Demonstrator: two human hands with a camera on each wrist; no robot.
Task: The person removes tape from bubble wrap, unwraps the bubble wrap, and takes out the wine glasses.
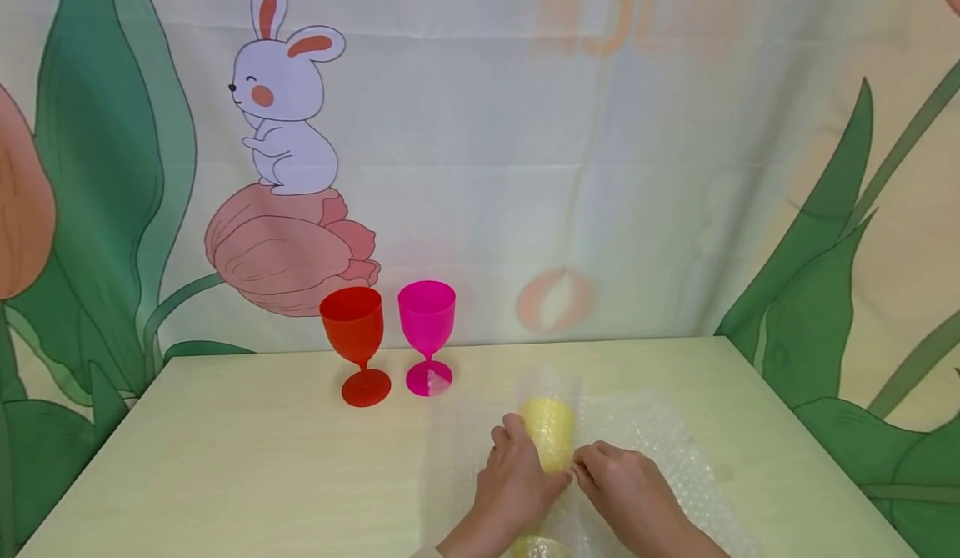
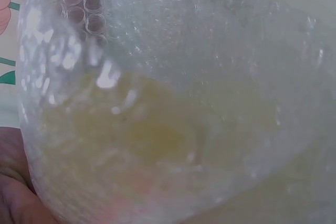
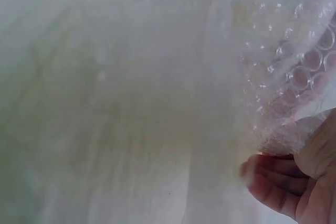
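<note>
A yellow goblet [image 1: 549, 433] lies rolled in clear bubble wrap [image 1: 660, 466], its bowl away from me and its round foot at the bottom edge of the head view. My left hand [image 1: 513, 479] holds the wrapped goblet from its left side, thumb across the middle. From the right, my right hand [image 1: 626, 491] pinches the bubble wrap beside the stem. In the left wrist view, the yellow shows blurred through the bubble wrap [image 2: 157, 30]. The right wrist view has my right hand [image 3: 294, 182] with curled fingers at the gathered bubble wrap [image 3: 294, 77].
A red goblet [image 1: 354, 337] and a pink goblet [image 1: 427, 324] stand upright near the back of the pale table [image 1: 247, 458]. A small clear scrap [image 1: 437, 381] appears at the pink goblet's foot. Behind the table hangs a printed curtain [image 1: 480, 166].
</note>
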